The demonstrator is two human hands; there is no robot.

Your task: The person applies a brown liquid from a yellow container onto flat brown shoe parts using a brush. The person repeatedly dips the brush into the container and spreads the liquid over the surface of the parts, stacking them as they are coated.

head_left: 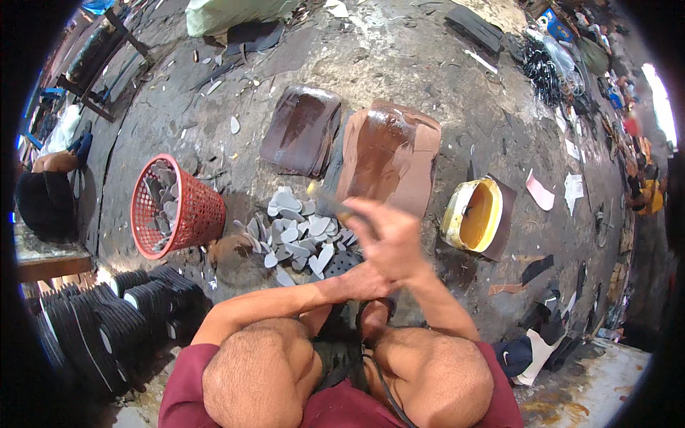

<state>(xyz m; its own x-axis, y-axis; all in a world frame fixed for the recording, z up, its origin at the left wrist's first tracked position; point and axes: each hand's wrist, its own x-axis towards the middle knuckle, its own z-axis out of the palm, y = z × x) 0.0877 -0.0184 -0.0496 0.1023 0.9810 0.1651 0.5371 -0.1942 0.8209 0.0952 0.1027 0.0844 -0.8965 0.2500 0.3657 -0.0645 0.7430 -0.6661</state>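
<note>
My right hand (391, 239) is closed around the handle of a brush (330, 205), a flat dark tool with a yellowish tip, smeared by motion. The brush hangs over a heap of grey, leaf-shaped pieces (292, 232) on the floor. Below the right wrist lies my left hand (360, 282), its fingers hidden behind that wrist. What it holds, if anything, does not show. Just ahead is a stack of brown sheets (389, 153) with a glossy wet-looking smear on top. To the right sits a yellow tub (471, 214) of amber, glue-like liquid.
A tipped red basket (200, 207) with more grey pieces lies at left. A darker sheet stack (301, 128) is beside the brown one. Rows of black soles (93, 328) stand at lower left. Scraps (540, 189) litter the right. Another person's foot (80, 146) shows far left.
</note>
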